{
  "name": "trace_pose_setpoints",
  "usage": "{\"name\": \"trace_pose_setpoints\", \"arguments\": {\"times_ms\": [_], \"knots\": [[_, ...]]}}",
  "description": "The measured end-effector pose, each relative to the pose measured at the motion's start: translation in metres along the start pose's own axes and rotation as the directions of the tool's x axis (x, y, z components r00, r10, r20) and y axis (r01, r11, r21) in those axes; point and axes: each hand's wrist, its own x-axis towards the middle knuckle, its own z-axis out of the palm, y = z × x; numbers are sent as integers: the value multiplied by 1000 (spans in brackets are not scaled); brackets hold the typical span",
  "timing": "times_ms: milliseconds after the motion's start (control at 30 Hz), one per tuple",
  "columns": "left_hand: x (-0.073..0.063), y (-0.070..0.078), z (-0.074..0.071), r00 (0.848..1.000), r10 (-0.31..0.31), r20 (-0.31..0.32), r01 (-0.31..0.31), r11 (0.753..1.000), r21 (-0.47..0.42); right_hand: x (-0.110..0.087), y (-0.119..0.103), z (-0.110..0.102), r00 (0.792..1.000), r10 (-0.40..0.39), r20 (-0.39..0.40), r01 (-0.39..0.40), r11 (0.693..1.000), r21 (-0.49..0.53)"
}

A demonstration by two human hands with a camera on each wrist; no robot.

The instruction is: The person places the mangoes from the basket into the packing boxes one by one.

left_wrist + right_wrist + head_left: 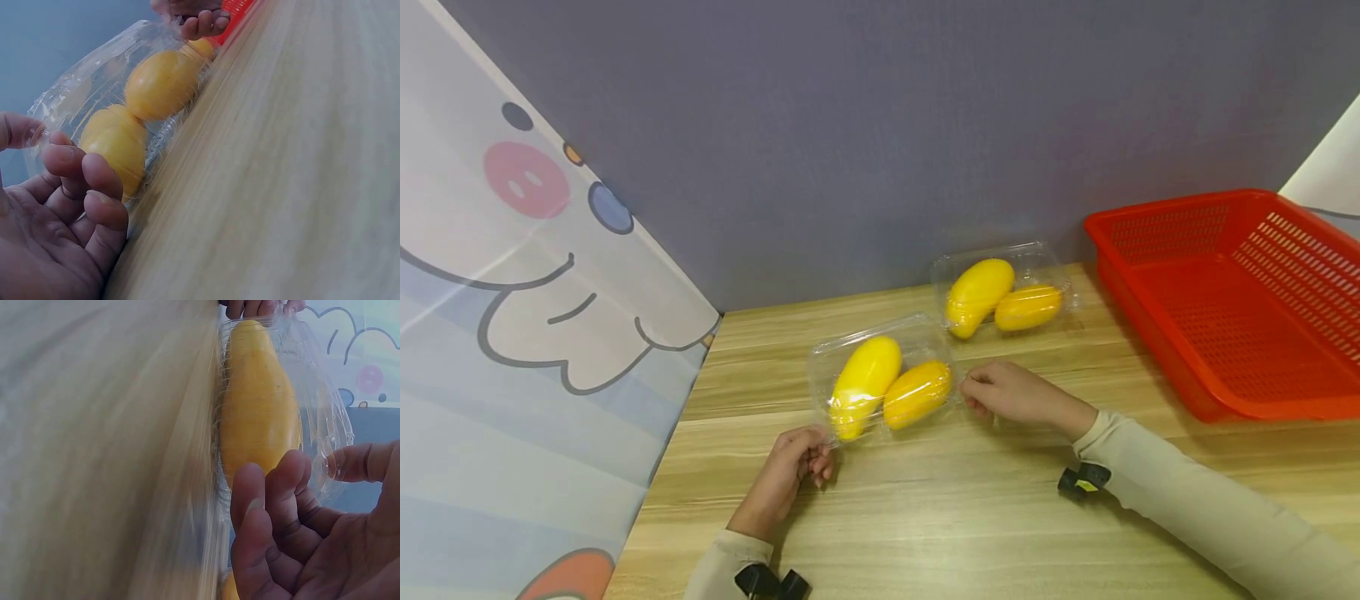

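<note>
A clear plastic clamshell box (917,340) sits on the table in the head view, with a large yellow mango-like fruit (867,379) and a smaller orange-yellow one (919,393) inside. My left hand (792,465) pinches its near left corner between thumb and forefinger. At the right edge, my right hand (1018,396) pinches the plastic rim; its thumb (356,464) presses the film in the right wrist view. The other fingers of both hands are curled beside the box. In the left wrist view, the fruits show through the plastic (69,81).
Behind and to the right stands a second clear box (1033,260) with two similar yellow fruits, close to the grey back wall (850,150). A red perforated basket (1157,350) stands at the right. A cartoon-printed panel (587,333) borders the table's (910,517) left side.
</note>
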Motion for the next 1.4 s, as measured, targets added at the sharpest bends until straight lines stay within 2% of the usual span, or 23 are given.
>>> {"name": "trace_pose_setpoints", "arguments": {"times_ms": [233,333,1400], "knots": [[2,-2,0,1000,9,3,-9,1000,-2,2,3,-1,997,12,73,-27,979,202],[2,-3,-1,1000,16,4,-16,1000,-3,3,3,-1,995,11,98,-35,969,243],[2,-2,-2,1000,3,15,-3,1000,7,2,4,-1,983,28,182,-91,932,350]]}}
